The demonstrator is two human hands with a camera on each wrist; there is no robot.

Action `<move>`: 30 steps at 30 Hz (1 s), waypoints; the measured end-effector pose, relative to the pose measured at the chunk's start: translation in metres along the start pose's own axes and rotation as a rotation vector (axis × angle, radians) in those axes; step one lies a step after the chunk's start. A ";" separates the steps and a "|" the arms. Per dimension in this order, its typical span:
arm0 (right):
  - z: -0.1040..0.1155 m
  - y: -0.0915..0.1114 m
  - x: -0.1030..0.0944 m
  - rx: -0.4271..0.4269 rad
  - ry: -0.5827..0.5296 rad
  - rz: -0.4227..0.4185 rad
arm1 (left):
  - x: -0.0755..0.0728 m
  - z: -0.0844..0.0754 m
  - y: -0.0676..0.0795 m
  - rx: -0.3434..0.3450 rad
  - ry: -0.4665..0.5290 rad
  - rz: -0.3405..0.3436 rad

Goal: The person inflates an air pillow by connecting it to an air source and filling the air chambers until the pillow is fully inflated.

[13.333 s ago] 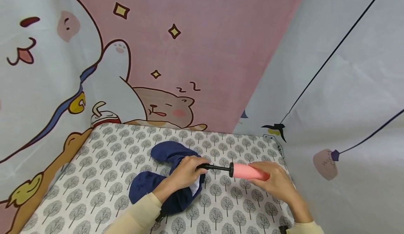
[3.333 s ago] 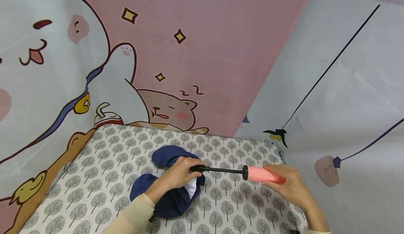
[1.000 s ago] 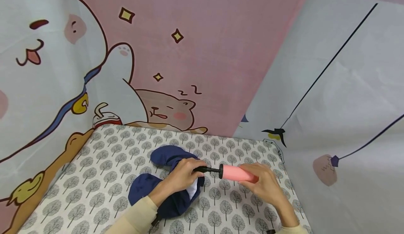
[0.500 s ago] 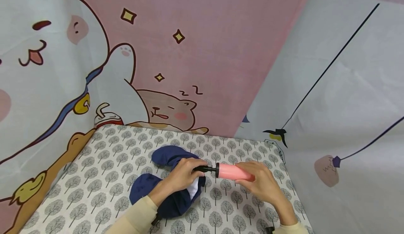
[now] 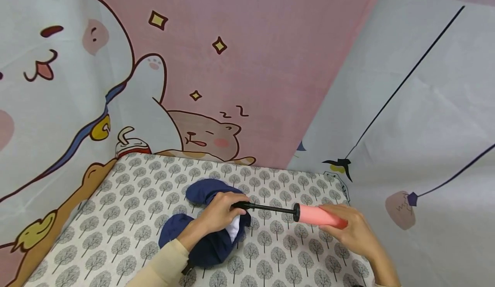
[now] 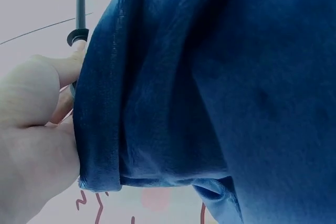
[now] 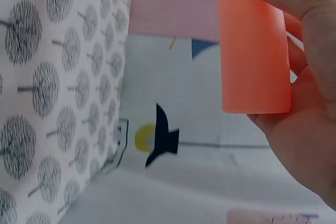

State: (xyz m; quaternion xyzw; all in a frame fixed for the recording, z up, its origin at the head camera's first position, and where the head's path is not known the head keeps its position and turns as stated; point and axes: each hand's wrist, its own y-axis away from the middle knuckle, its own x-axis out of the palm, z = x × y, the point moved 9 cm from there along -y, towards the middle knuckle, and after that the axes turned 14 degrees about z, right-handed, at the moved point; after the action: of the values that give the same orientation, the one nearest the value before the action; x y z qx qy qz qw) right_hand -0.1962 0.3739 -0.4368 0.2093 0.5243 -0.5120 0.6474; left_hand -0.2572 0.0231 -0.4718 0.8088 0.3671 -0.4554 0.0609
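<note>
Draws pink cylinder [image 5: 321, 216] rightward, baring more black rod [image 5: 272, 209] than before;
grips cylinder in right hand [image 5: 353, 229]; pinches rod's end [image 5: 243, 205] in left hand [image 5: 218, 213] over navy cloth [image 5: 212, 246].

The pump [image 5: 296, 212] has a barrel [image 7: 254, 51] of smooth plastic with a satin sheen; its rod [image 5: 270, 209] is smooth and slightly glossy, metal or plastic unclear. The pillow [image 6: 273, 98] is soft, velvety cloth. The table cover [image 5: 129, 218] is matt printed cloth, the wall hanging [image 5: 278, 72] smooth, lightly creased fabric, the sleeve [image 5: 164, 263] matt cloth.
</note>
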 end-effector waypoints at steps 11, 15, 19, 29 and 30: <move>0.021 -0.014 0.021 -0.027 0.022 0.018 | 0.013 -0.004 -0.008 0.002 0.030 0.056; 0.048 -0.031 0.035 -0.117 0.019 -0.020 | 0.015 -0.004 -0.010 -0.007 0.014 0.030; 0.067 -0.043 0.042 -0.133 0.045 -0.068 | 0.010 -0.003 -0.008 -0.027 0.029 -0.005; 0.088 -0.056 0.050 -0.154 0.110 -0.082 | 0.003 -0.002 -0.006 -0.019 0.049 -0.023; 0.087 -0.056 0.050 -0.159 0.108 -0.077 | 0.002 -0.002 -0.006 -0.017 0.055 -0.021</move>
State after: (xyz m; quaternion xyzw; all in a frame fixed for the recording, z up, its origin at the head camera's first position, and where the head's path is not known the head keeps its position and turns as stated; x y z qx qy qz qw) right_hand -0.2088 0.2602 -0.4349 0.1643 0.6049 -0.4815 0.6126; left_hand -0.2588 0.0291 -0.4708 0.8165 0.3810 -0.4305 0.0531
